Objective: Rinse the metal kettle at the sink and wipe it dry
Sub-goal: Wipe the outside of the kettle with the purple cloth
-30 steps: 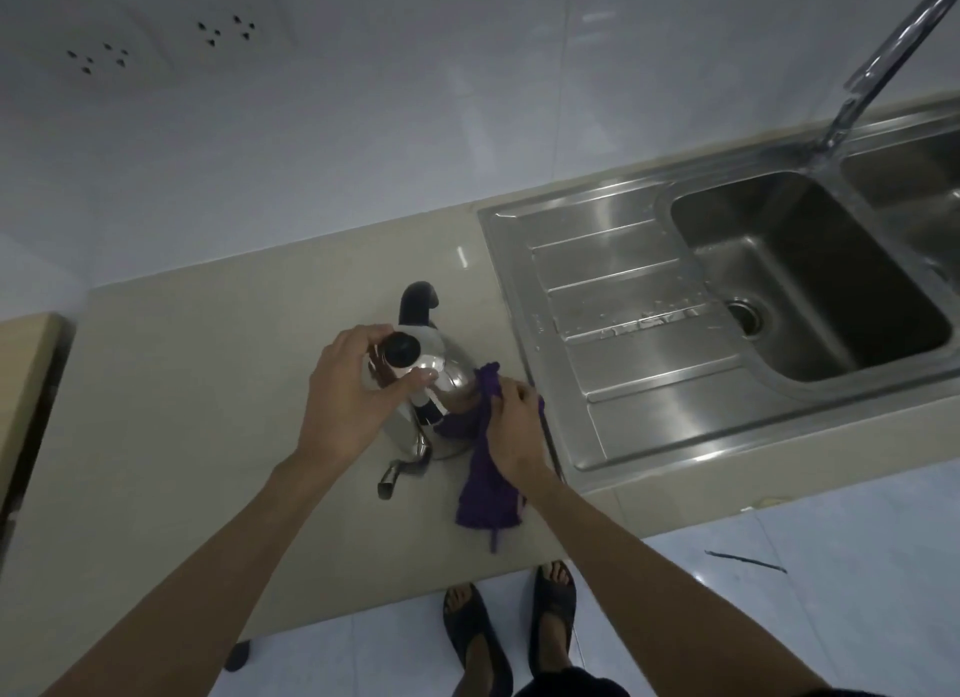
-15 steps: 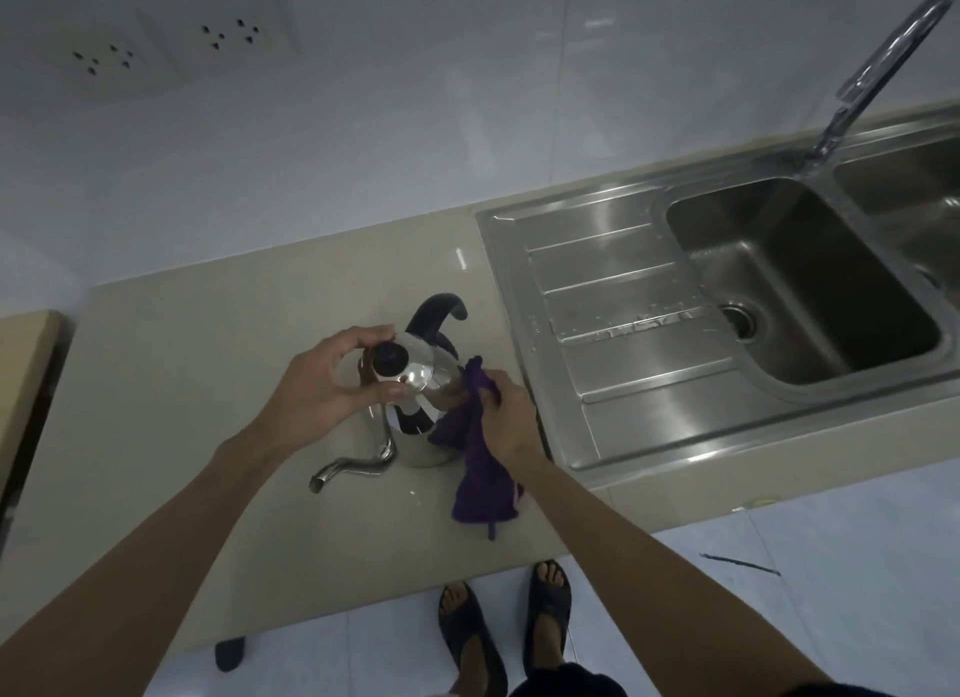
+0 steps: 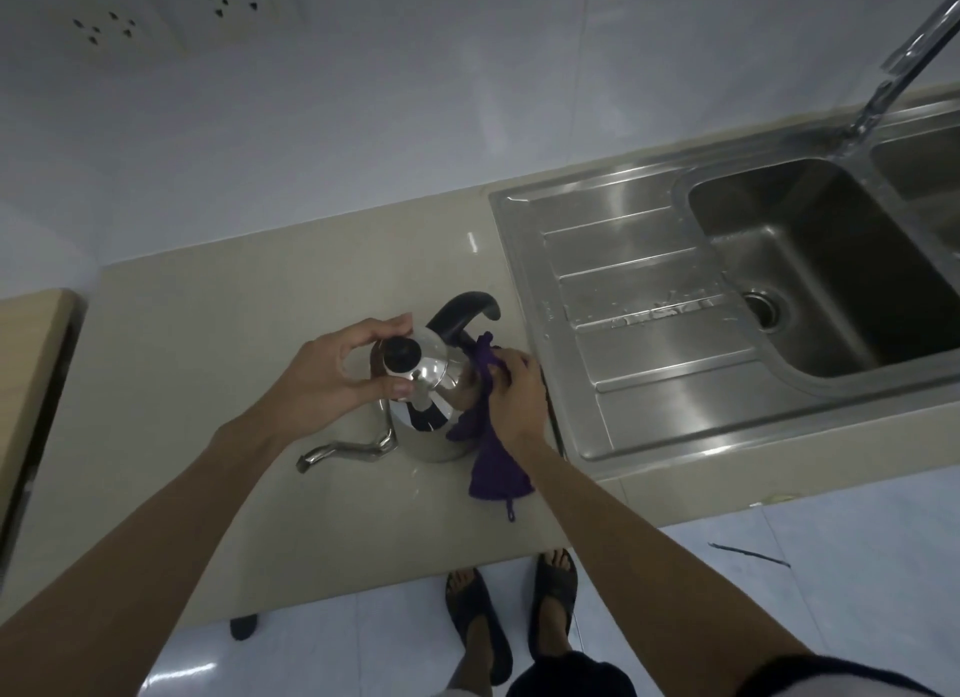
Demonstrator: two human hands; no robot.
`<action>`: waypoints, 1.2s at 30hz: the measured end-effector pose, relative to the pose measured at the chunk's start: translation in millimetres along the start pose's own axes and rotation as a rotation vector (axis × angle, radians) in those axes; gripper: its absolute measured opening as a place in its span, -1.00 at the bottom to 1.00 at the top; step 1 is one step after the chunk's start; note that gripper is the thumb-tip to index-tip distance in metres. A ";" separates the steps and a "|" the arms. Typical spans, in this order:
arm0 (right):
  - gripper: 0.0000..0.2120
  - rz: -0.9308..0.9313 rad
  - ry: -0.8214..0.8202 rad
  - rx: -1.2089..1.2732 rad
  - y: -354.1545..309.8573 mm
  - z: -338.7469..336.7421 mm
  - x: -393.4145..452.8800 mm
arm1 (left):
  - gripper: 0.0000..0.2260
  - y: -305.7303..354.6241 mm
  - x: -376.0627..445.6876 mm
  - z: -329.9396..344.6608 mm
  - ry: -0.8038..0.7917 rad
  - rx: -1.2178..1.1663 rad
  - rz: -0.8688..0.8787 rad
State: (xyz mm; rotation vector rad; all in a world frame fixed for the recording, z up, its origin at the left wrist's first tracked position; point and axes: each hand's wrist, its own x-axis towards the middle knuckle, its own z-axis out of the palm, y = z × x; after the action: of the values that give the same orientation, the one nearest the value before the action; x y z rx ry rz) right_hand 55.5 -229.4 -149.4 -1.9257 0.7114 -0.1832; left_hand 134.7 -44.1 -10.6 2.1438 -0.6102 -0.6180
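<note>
and the kettle (image 3: 426,405) has swung round since a second ago: the spout (image 3: 345,449) that pointed back toward the person now reaches out to the left along the desk (image 3: 208,343), under the left wrist, and the black handle (image 3: 465,311) has come round to the far right side, arching up beyond both hands. the purple cloth (image 3: 493,436) has climbed too, its top edge now bunched up by the handle's base rather than lower on the flank.

left hand (image 3: 332,379) is clamped on top, thumb and fingers curled around the lid rim with the black knob (image 3: 401,353) sitting in the gap between them. right hand (image 3: 514,389) is clenched on the cloth, pressing it flat against the kettle's right wall, the loose tail with its little loop hanging down below that wrist onto the desk.

the kettle stands upright on its base, between the two hands, its spout-to-handle line running from near left to far right. the body is polished steel, domed, mirror-bright, throwing back dark patches and a pale glint near the knob; the spout is a thin bent tube, same shine.

to the right of the right hand, just beside it, starts the sink (image 3: 649,301) with its ribbed drainboard, a few drops on it. the tap (image 3: 904,62) is up at the far right.
</note>
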 end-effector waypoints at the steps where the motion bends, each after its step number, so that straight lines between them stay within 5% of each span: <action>1: -0.75 0.013 -0.034 -0.024 1.8 0.1 5.5 | -0.49 -0.7 0.6 -1.0 -0.001 0.007 -0.003; 6: -0.74 0.010 -0.072 -0.169 18.6 2.4 -13.0 | -0.46 -6.1 -1.8 4.2 0.049 0.029 -0.013; 11: -0.83 0.195 -0.096 -0.079 5.5 4.7 -48.2 | -0.42 -10.8 -9.0 6.8 0.084 0.023 -0.017; 16: -0.84 -0.133 0.136 0.098 -44.5 -1.0 -57.6 | -0.38 -2.5 -14.2 12.3 0.121 0.077 0.020; 21: -0.80 0.122 -0.088 0.062 -24.8 -25.9 -29.8 | -0.33 -2.6 -20.5 21.0 0.165 0.137 -0.027; 24: -0.77 -0.184 0.111 0.194 -54.4 -30.0 -50.6 | -0.35 -1.8 -21.4 29.7 0.277 0.196 -0.071; 27: -0.70 -0.567 0.107 0.116 -84.7 -17.1 -45.0 | -0.43 1.6 -13.6 30.9 0.314 0.183 -0.044; 29: -0.70 -0.554 0.079 -0.025 -89.2 -21.0 -21.5 | -0.43 -0.7 -11.7 27.3 0.283 0.169 -0.047; 32: -0.71 -0.296 0.107 -0.210 -75.7 -46.1 16.1 | -0.40 -6.8 -14.0 15.8 0.176 0.110 -0.066; 36: -0.73 -0.604 -0.003 -0.445 -85.6 -29.6 -4.3 | -0.39 -9.8 -16.5 -19.7 -0.013 0.034 -0.024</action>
State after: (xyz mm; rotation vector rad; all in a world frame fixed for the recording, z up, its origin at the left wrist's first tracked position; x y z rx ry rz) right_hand 73.2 -224.9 -60.6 -2.5298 0.1468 -0.4208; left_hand 136.2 -17.4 -3.9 2.1835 -0.6071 -0.6388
